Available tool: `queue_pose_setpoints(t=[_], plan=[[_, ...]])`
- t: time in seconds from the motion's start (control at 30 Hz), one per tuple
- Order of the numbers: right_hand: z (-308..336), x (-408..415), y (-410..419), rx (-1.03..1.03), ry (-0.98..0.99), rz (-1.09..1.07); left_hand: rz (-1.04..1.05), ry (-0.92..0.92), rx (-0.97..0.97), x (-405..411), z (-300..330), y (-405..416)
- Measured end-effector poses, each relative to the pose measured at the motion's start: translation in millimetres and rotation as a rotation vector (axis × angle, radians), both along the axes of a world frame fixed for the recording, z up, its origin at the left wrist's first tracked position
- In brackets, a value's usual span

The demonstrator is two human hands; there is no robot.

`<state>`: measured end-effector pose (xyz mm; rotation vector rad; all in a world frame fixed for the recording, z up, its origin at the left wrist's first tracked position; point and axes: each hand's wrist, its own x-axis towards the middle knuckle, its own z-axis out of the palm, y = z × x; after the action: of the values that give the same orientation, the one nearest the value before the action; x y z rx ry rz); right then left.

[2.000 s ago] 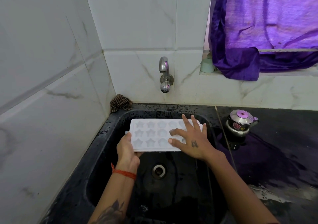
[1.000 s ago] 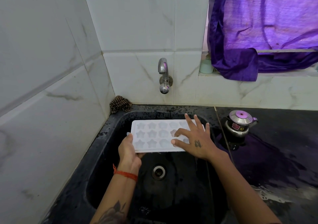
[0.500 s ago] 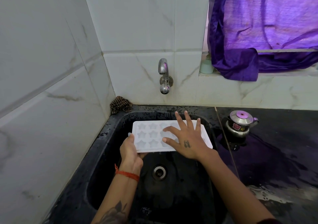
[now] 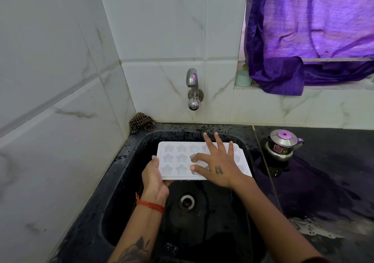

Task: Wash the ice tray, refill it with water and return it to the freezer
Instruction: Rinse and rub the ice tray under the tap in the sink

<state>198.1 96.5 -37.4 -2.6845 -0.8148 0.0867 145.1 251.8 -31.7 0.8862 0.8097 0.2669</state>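
Head view
Tray: white plastic ice tray with star-shaped cavities, held level over the black sink, below the chrome wall tap.
Left hand: grips the tray's left edge.
Right hand: fingers spread flat on the tray's top.

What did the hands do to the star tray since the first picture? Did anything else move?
The right hand slid leftward across the ice tray, its straight fingers spread over the star cups, reaching a little farther toward the tap. Nothing was picked up or let go. The left hand holds the tray's left edge as before, above the sink. The tap stays dry, and the kettle and cloth did not move.
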Motion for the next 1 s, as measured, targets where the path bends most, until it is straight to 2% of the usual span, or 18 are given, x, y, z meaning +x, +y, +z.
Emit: queue_pose_setpoints(t=[0.27, 0.57, 1.0], plan=[[-5.8, -2.4, -1.0, -0.031, -0.09, -0.066, -0.01, -0.005, 0.016, 0.1, -3.4, -0.2], [-5.3, -3.4, -0.8, 0.037, 0.029, -0.037, -0.004, -0.001, 0.013, -0.1, -2.9, 1.0], [-6.0, -3.5, -2.8, -0.006, -0.056, -0.049, -0.004, -0.004, 0.006, -3.2, -0.2, -0.5]])
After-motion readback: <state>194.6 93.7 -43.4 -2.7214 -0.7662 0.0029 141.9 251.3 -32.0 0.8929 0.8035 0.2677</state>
